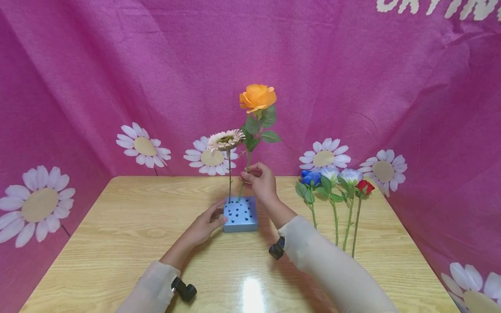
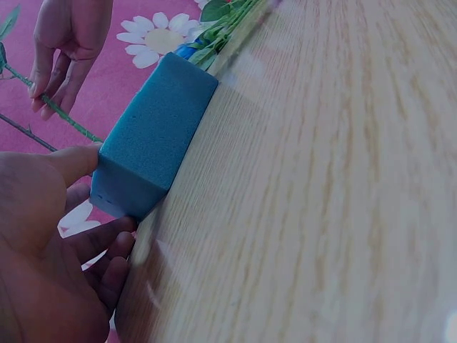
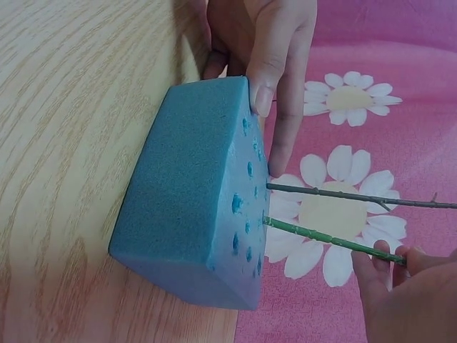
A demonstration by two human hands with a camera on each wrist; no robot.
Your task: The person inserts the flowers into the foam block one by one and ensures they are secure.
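A blue foam block (image 1: 240,227) with several holes in its top sits on the table. My left hand (image 1: 204,225) steadies its left side, thumb (image 2: 77,163) at the top edge and fingers lower down. My right hand (image 1: 264,184) pinches the green stem (image 3: 321,236) of an orange rose (image 1: 257,98) between thumb and fingers. The lower end of that stem meets a hole near the block's back edge. Beside it, a pale pink gerbera (image 1: 226,140) stands upright in the block on a thin brown stem (image 3: 335,194).
On the right of the wooden table (image 1: 129,226) lie a blue flower (image 1: 312,178), two pale white-violet flowers (image 1: 351,176) and a red rose (image 1: 365,187), stems toward me. A pink cloth (image 1: 176,78) with printed daisies hangs behind and at both sides.
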